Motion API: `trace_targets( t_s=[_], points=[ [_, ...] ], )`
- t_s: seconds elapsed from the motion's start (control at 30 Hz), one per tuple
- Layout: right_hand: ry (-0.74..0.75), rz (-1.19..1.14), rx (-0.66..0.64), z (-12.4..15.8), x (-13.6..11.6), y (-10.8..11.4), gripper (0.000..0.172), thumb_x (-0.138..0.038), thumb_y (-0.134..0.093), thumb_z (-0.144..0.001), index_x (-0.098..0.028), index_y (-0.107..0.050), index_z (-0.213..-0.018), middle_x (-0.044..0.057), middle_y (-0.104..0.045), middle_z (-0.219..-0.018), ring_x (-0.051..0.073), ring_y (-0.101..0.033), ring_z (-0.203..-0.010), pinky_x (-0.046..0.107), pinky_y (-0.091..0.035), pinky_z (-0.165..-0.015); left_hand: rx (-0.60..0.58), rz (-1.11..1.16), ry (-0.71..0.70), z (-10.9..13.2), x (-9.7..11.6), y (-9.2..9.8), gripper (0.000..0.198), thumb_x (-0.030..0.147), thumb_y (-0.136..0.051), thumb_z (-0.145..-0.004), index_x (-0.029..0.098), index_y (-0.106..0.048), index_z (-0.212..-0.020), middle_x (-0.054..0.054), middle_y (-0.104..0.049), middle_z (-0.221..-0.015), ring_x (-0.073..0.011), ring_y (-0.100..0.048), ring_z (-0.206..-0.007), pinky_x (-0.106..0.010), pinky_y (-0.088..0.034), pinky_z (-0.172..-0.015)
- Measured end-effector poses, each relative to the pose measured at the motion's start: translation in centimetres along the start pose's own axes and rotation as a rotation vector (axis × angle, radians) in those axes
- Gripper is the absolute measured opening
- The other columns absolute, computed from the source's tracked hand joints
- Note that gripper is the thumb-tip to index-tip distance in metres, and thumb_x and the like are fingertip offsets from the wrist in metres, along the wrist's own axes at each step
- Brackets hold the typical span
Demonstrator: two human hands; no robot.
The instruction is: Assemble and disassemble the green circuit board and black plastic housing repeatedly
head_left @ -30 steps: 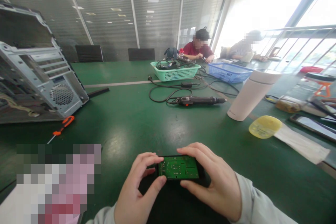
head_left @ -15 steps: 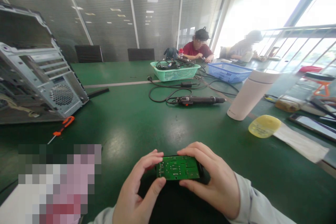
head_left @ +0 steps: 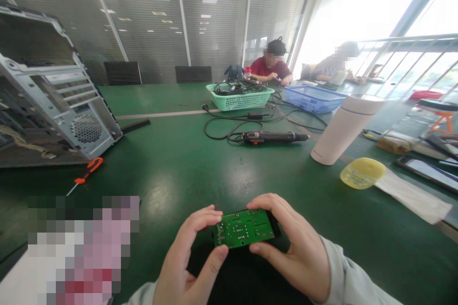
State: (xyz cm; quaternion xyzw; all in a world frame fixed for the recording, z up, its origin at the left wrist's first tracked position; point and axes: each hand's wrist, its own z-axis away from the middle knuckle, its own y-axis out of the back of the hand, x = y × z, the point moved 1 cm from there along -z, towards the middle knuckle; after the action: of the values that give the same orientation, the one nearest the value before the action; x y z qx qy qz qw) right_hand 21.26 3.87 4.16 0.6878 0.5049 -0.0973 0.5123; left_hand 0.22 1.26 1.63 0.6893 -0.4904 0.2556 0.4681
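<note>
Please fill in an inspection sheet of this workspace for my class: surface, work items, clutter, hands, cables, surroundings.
Surface: green table, glossy, showing reflections.
Work items: green circuit board, held in both hands, slightly turned.
Clutter: open computer case, orange-handled screwdriver, black corded tool, pale tumbler, yellow oval object, green basket of dark cables, blue basket; pixelated item at lower left, cannot tell what.
Left hand: grips the board's left end.
Right hand: grips it toward the right end.
Cables: black cable looped near the tool; plug on the table; pale wires at the computer case.
Surroundings: two people seated beyond, chairs, glass partition, railing.
</note>
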Motion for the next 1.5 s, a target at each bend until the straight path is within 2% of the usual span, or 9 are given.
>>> trace_targets(
  t_s=[0.23, 0.4, 0.7, 0.87, 1.03, 1.13, 1.23, 1.37, 1.5],
  points=[
    [0.177, 0.104, -0.004, -0.1, -0.6, 0.2, 0.029, -0.038, -0.057, -0.091, -0.025, -0.048, -0.115, 0.006, -0.061, -0.106, 0.019, -0.059, -0.097, 0.032, -0.05, -0.079, -0.036, -0.334, -0.228, -0.3, 1.3, -0.2, 0.047, 0.032, -0.066, -0.081, 0.026, -0.052, -0.125, -0.005, -0.059, -0.109, -0.0245, -0.06, -0.1, -0.036, -0.053, -0.088],
    [0.32, 0.229, -0.01, -0.2, -1.2, 0.3, 0.028, -0.039, -0.051, -0.095, -0.021, -0.05, -0.117, 0.007, -0.064, -0.106, 0.018, -0.059, -0.1, 0.03, -0.052, -0.085, -0.034, -0.542, -0.362, -0.3, 1.2, -0.3, 0.035, 0.02, -0.062, -0.084, 0.02, -0.056, -0.118, -0.005, -0.058, -0.102, -0.0233, -0.058, -0.096, -0.034, -0.051, -0.087],
    [0.373, 0.32, -0.005, -0.1, -1.4, 0.3, 0.03, -0.039, -0.048, -0.096, -0.02, -0.052, -0.119, 0.007, -0.064, -0.109, 0.019, -0.057, -0.103, 0.03, -0.05, -0.089, -0.035, -0.6, -0.426, -0.5, 1.1, 0.1, 0.031, 0.028, -0.064, -0.087, 0.02, -0.056, -0.116, -0.006, -0.064, -0.1, -0.0246, -0.059, -0.095, -0.035, -0.05, -0.087],
    [0.389, 0.302, 0.013, -0.1, -1.6, 0.2, 0.033, -0.039, -0.05, -0.095, -0.02, -0.051, -0.122, 0.007, -0.066, -0.107, 0.018, -0.059, -0.1, 0.029, -0.051, -0.086, -0.048, -0.571, -0.404, -0.3, 1.1, 0.0, 0.028, 0.022, -0.06, -0.089, 0.02, -0.057, -0.118, -0.005, -0.066, -0.1, -0.0235, -0.059, -0.095, -0.034, -0.048, -0.088],
    [0.293, 0.201, -0.016, 0.2, -0.8, -0.1, 0.047, -0.035, -0.055, -0.091, -0.021, -0.04, -0.133, 0.008, -0.063, -0.112, 0.021, -0.057, -0.103, 0.033, -0.05, -0.088, 0.022, -0.477, -0.312, -0.2, 1.2, -0.4, 0.021, 0.031, -0.053, -0.095, 0.025, -0.056, -0.115, -0.004, -0.066, -0.097, -0.024, -0.059, -0.093, -0.036, -0.045, -0.087],
    [0.197, 0.148, -0.015, 0.2, 0.0, -0.1, 0.057, -0.02, -0.053, -0.086, -0.024, -0.034, -0.14, 0.008, -0.061, -0.112, 0.022, -0.057, -0.104, 0.036, -0.05, -0.087, 0.007, -0.471, -0.29, -0.3, 1.3, -0.3, 0.021, 0.033, -0.055, -0.094, 0.026, -0.054, -0.114, -0.003, -0.065, -0.098, -0.0237, -0.06, -0.092, -0.035, -0.046, -0.086],
    [0.118, 0.095, -0.014, 0.2, 0.7, -0.2, 0.065, -0.017, -0.057, -0.083, -0.028, -0.032, -0.141, 0.007, -0.06, -0.113, 0.022, -0.056, -0.103, 0.036, -0.05, -0.086, -0.007, -0.478, -0.272, -0.4, 1.3, 0.1, 0.027, 0.031, -0.059, -0.092, 0.026, -0.052, -0.117, -0.003, -0.063, -0.101, -0.0227, -0.061, -0.094, -0.032, -0.048, -0.085],
    [0.046, 0.047, -0.016, 0.1, 1.2, -0.3, 0.063, -0.027, -0.067, -0.083, -0.032, -0.037, -0.138, 0.004, -0.059, -0.113, 0.02, -0.055, -0.102, 0.035, -0.049, -0.088, 0.046, -0.444, -0.202, -0.2, 1.0, 0.4, 0.028, 0.033, -0.052, -0.095, 0.026, -0.048, -0.122, -0.003, -0.059, -0.104, -0.0223, -0.06, -0.097, -0.031, -0.05, -0.087],
    [-0.017, 0.052, -0.015, 0.1, 1.5, -0.3, 0.054, -0.031, -0.065, -0.084, -0.027, -0.046, -0.134, 0.008, -0.06, -0.112, 0.022, -0.056, -0.101, 0.038, -0.05, -0.087, 0.088, -0.36, -0.152, 0.1, 0.7, 0.5, 0.03, 0.028, -0.052, -0.094, 0.028, -0.047, -0.123, -0.003, -0.057, -0.107, -0.0206, -0.06, -0.1, -0.029, -0.051, -0.088]
  ],
)
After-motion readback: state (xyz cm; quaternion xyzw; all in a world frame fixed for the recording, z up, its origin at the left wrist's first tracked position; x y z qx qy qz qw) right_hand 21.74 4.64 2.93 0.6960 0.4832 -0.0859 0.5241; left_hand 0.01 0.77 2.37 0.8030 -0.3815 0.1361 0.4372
